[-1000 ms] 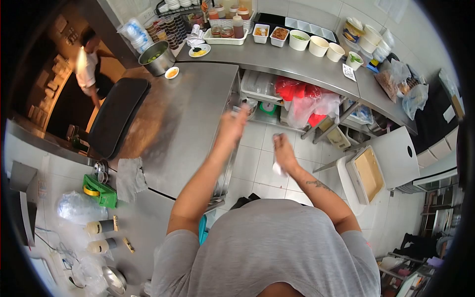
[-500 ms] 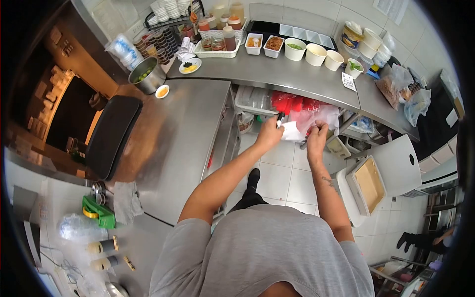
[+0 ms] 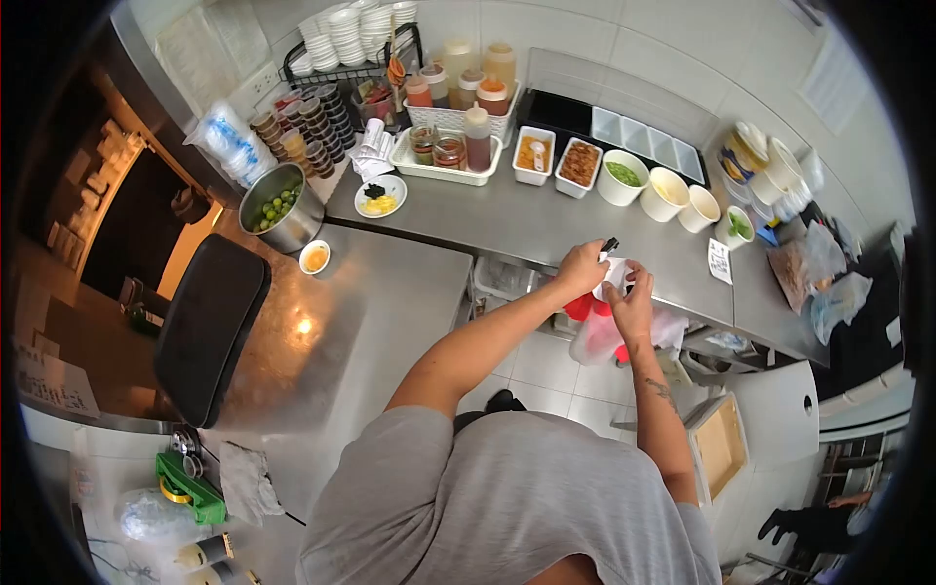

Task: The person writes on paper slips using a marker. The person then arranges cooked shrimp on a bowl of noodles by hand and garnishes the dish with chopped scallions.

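Left hand (image 3: pixel 582 269) has its grip closed round a dark pen-like item (image 3: pixel 609 245), dark end poking out beyond the fingers. Right hand (image 3: pixel 631 295) has thumb and fingers on a white slip (image 3: pixel 611 274), looks like paper; exact contact partly hidden. Can't tell whether left fingertips also touch the slip.

Both items sit between the hands, at the front edge of the steel surface (image 3: pixel 468 216) as seen from above, with red bags (image 3: pixel 577 308) and a clear bag (image 3: pixel 595 343) lower down on the shelf side. Printed ticket (image 3: pixel 720 261) lies to the right, near the herb cup (image 3: pixel 735 229).

Handling notes, my judgement: pinch the slip near its rim, light pressure, so it doesn't crease. Thin sheet will flex in mid-air; backing it with fingers or the surface should steady it. Hold the pen-like item firmly, tip off the paper unless contact is intended. Stay off the open tubs (image 3: pixel 622 177) behind.
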Motion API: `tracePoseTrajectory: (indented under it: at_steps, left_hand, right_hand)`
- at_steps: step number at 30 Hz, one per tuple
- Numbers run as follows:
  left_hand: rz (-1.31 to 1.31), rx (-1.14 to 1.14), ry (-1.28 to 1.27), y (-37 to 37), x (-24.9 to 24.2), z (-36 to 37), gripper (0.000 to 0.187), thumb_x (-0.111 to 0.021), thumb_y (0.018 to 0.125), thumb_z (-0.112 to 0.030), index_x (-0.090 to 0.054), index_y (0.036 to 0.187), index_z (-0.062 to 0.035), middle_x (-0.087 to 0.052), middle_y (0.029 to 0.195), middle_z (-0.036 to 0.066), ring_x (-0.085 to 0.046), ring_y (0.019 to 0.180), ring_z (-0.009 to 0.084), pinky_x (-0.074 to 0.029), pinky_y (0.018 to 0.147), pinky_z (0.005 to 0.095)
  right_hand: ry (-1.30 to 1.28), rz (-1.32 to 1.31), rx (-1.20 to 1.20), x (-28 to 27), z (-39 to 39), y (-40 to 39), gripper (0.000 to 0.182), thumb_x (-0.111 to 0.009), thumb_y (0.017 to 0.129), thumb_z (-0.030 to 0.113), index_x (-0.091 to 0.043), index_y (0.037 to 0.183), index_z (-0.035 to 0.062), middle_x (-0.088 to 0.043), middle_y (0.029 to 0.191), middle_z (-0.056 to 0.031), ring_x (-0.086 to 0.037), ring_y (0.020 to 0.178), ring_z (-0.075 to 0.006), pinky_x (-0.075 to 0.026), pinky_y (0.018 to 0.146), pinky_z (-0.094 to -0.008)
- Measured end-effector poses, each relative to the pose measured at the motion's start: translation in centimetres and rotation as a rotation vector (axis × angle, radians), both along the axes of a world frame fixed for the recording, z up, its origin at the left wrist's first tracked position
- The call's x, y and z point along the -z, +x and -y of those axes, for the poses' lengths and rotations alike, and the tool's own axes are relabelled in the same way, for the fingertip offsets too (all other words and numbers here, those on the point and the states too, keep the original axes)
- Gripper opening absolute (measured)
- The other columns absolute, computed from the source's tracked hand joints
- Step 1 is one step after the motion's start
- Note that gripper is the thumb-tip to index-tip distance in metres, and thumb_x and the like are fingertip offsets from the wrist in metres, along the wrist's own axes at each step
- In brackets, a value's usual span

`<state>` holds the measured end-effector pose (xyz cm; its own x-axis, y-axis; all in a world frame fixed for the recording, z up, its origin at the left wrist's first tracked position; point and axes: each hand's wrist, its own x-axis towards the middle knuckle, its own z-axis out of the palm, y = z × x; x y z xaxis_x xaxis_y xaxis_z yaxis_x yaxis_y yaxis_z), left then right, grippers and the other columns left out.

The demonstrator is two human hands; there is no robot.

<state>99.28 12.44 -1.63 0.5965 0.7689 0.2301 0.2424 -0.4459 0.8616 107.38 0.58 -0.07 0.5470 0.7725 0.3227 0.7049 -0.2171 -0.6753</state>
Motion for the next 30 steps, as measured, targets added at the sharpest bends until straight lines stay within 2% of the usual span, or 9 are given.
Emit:
tracePoseTrajectory:
  at_steps: [3, 4, 8, 12, 15, 19, 20, 23, 30]
  left_hand:
    - [-0.041, -0.067, -0.002, 0.2, 0.7, -2.9, 0.028, -0.063, 0.075, -0.017, -0.059, 0.097, -0.0007, -0.062, 0.083, 0.023, -0.060, 0.081, 0.0404, -0.047, 0.070, 0.0465]
    - [-0.060, -0.111, -0.006, 0.2, 0.6, -4.0, 0.028, -0.063, 0.075, -0.018, -0.060, 0.097, -0.0011, -0.063, 0.083, 0.023, -0.060, 0.081, 0.0403, -0.047, 0.070, 0.0466]
    - [-0.083, -0.177, -0.034, 0.1, 2.0, -8.8, 0.033, -0.065, 0.075, -0.022, -0.061, 0.102, -0.0037, -0.063, 0.082, 0.021, -0.061, 0.081, 0.0381, -0.048, 0.071, 0.0449]
    - [-0.061, -0.146, -0.069, -1.1, 2.6, -12.0, 0.033, -0.067, 0.075, -0.023, -0.059, 0.101, -0.0032, -0.063, 0.085, 0.020, -0.061, 0.084, 0.0371, -0.047, 0.074, 0.0461]
    - [-0.063, -0.364, 0.099, -1.7, 2.5, -13.0, 0.036, -0.067, 0.076, -0.027, -0.058, 0.099, -0.0010, -0.062, 0.084, 0.021, -0.061, 0.084, 0.0351, -0.047, 0.075, 0.0461]
    - [0.106, -0.270, -0.318, -3.4, 0.6, -14.1, 0.031, -0.065, 0.080, -0.030, -0.059, 0.088, -0.0001, -0.058, 0.066, 0.014, -0.058, 0.062, 0.0349, -0.048, 0.064, 0.0420]
    - [0.178, -0.260, -0.410, -3.8, -0.4, -13.6, 0.030, -0.063, 0.083, -0.031, -0.059, 0.077, -0.0024, -0.052, 0.058, 0.005, -0.052, 0.050, 0.0231, -0.047, 0.051, 0.0345]
    - [0.468, -0.125, -0.719, -4.7, -3.2, -12.0, 0.029, -0.062, 0.085, -0.032, -0.055, 0.074, -0.0059, -0.052, 0.064, 0.001, -0.048, 0.052, 0.0095, -0.042, 0.047, 0.0255]
    - [0.780, -0.134, -0.711, -4.9, -4.7, -11.0, 0.028, -0.060, 0.088, -0.029, -0.054, 0.072, -0.0064, -0.050, 0.061, 0.000, -0.046, 0.050, 0.0089, -0.041, 0.046, 0.0251]
  right_hand:
    - [0.097, -0.050, -0.005, 1.0, -3.0, 0.9, 0.054, -0.067, 0.070, 0.009, -0.044, 0.119, 0.0019, -0.046, 0.099, -0.0152, -0.050, 0.087, -0.0278, -0.044, 0.073, -0.0336]
    - [0.116, -0.021, -0.046, 1.8, -4.0, 1.7, 0.057, -0.061, 0.070, 0.004, -0.040, 0.122, 0.0021, -0.046, 0.096, -0.0121, -0.048, 0.082, -0.0225, -0.042, 0.072, -0.0302]
    - [0.091, -0.471, -0.147, 1.4, -7.0, 1.7, 0.063, -0.053, 0.068, 0.000, -0.031, 0.127, 0.0042, -0.045, 0.088, -0.0066, -0.043, 0.074, -0.0144, -0.040, 0.070, -0.0263]
    - [0.080, -0.534, -0.214, 2.2, -9.2, 1.3, 0.063, -0.054, 0.068, 0.000, -0.033, 0.127, 0.0057, -0.042, 0.087, -0.0051, -0.041, 0.080, -0.0144, -0.038, 0.073, -0.0252]
    - [0.060, -0.465, -0.221, 2.3, -10.0, 0.9, 0.061, -0.053, 0.068, 0.000, -0.034, 0.125, 0.0067, -0.044, 0.086, -0.0060, -0.044, 0.073, -0.0154, -0.040, 0.070, -0.0258]
    - [0.037, -0.521, -0.218, 2.1, -10.6, 0.6, 0.062, -0.054, 0.067, -0.001, -0.034, 0.126, 0.0066, -0.045, 0.086, -0.0060, -0.045, 0.075, -0.0162, -0.040, 0.071, -0.0261]
    - [0.038, -0.508, -0.236, 1.7, -10.7, 0.2, 0.064, -0.054, 0.067, -0.001, -0.033, 0.127, 0.0067, -0.045, 0.086, -0.0060, -0.045, 0.076, -0.0164, -0.040, 0.072, -0.0264]
    - [0.027, -0.512, -0.363, 1.3, -11.8, -0.7, 0.069, -0.053, 0.067, -0.002, -0.028, 0.130, 0.0073, -0.045, 0.087, -0.0060, -0.045, 0.080, -0.0171, -0.039, 0.077, -0.0272]
    - [-0.015, -0.636, -0.573, 0.7, -13.7, -4.1, 0.081, -0.053, 0.066, -0.004, -0.017, 0.138, 0.0093, -0.043, 0.093, -0.0078, -0.043, 0.083, -0.0185, -0.036, 0.079, -0.0273]
